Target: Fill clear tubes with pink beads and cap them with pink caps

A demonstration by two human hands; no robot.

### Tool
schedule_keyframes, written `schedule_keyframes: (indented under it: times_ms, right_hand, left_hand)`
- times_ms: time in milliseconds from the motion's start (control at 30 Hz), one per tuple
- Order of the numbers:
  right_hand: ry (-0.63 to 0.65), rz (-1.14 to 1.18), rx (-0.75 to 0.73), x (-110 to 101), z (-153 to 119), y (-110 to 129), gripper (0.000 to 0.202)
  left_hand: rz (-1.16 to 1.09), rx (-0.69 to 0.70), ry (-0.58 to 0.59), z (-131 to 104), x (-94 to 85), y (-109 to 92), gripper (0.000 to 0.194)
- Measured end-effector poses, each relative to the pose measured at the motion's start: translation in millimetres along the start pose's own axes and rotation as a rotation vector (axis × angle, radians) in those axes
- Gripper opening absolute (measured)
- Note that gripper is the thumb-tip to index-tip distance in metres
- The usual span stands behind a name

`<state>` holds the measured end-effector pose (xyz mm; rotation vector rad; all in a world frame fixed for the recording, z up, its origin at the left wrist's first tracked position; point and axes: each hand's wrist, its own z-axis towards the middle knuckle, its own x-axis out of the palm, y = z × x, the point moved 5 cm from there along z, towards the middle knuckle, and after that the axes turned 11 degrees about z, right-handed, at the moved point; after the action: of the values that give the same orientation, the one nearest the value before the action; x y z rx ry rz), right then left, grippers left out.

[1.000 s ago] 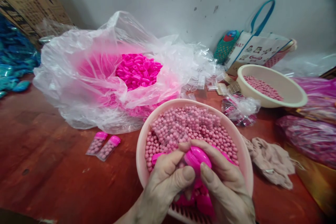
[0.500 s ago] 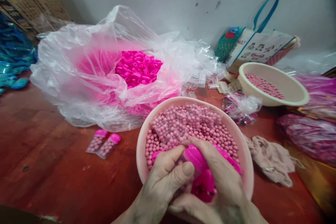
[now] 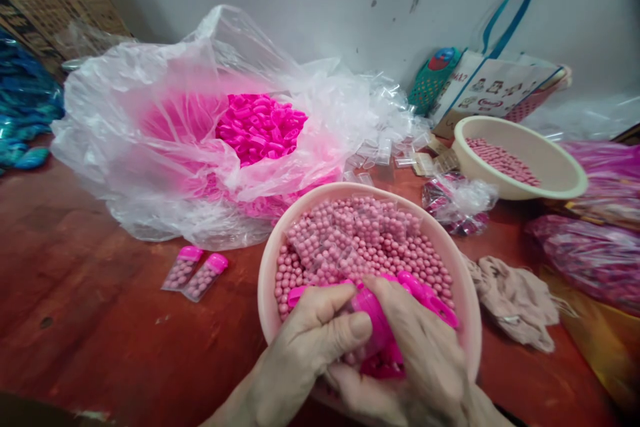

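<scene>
Over the near half of the pink basin (image 3: 267, 287), the right hand (image 3: 425, 340) is now wrapping its fingers across the bright pink cap (image 3: 373, 313) while its thumb is reaching below; a second ago that thumb's tip was showing against the cap's side. The left hand is hardly shifting, its grip clamping the clear container (image 3: 356, 353) of beads between thumb and fingers, and the right grip is closing around the cap beside it. This change is suggesting that the cap is being squeezed or seated onto the container, though whether it is fully on is staying unclear. Left of the basin, two capped containers (image 3: 181, 270) are lying side by side on the tabletop (image 3: 100, 293), just as they were. Inside the basin, more pink caps (image 3: 430, 300) are resting on the beads (image 3: 370, 227), partly showing beyond the right hand. The hands are hiding most of the held container, including its lower end, and the basin's near rim; blur is softening the right fingers, and the wrists are running out below the basin.
</scene>
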<state>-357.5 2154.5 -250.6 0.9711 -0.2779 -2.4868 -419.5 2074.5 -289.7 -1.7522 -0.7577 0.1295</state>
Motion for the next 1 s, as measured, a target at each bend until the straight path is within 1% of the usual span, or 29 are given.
schedule_keyframes:
  times_ms: [67, 133, 167, 200, 267, 333, 433, 533, 600, 700, 767, 867, 1000]
  right_hand:
    - [0.112, 0.059, 0.039, 0.9, 0.7, -6.7, 0.068]
    - [0.201, 0.071, 0.117, 0.5, 1.4, -14.6, 0.074]
    - [0.222, 0.061, 0.152, -0.2, 1.9, -18.1, 0.076]
    - [0.228, 0.048, 0.176, -1.0, 2.5, -20.9, 0.078]
    - [0.215, 0.030, 0.189, -1.8, 4.4, -23.6, 0.079]
    - [0.211, 0.023, 0.182, 0.0, 6.1, -23.2, 0.073]
    - [0.229, 0.021, 0.175, 5.0, 7.4, -18.8, 0.056]
    - [0.253, 0.015, 0.178, 8.2, 8.1, -13.2, 0.042]
    - [0.265, 0.006, 0.177, 8.0, 9.3, -11.3, 0.037]
    - [0.284, -0.006, 0.155, 5.8, 11.7, -11.3, 0.033]
    - [0.295, -0.012, 0.135, 5.6, 12.4, -11.5, 0.033]
    - [0.308, -0.017, 0.108, 10.4, 9.8, -9.2, 0.032]
    - [0.329, -0.020, 0.075, 18.5, 4.2, -5.0, 0.030]
  left_hand:
    - [0.032, 0.007, -0.053, 1.4, 1.5, -5.0, 0.025]
    - [0.079, 0.026, -0.155, 1.0, 2.6, -12.3, 0.023]
    - [0.106, 0.041, -0.222, 0.0, 2.4, -16.0, 0.021]
    - [0.131, 0.065, -0.292, -1.4, 1.6, -19.6, 0.023]
    - [0.169, 0.110, -0.400, -4.4, -0.9, -23.5, 0.038]
    - [0.216, 0.144, -0.397, -5.0, -2.3, -22.6, 0.042]
    - [0.322, 0.185, -0.359, -4.3, -5.6, -17.7, 0.036]
    - [0.371, 0.223, -0.430, -4.7, -9.8, -15.6, 0.030]
    - [0.320, 0.230, -0.474, -4.5, -9.8, -14.7, 0.027]
    - [0.174, 0.221, -0.505, -4.3, -8.1, -11.7, 0.024]
    - [0.125, 0.206, -0.512, -5.5, -7.8, -8.9, 0.023]
    - [0.144, 0.188, -0.513, -9.2, -8.8, -5.8, 0.023]
    - [0.188, 0.220, -0.533, -14.2, -8.9, -7.3, 0.020]
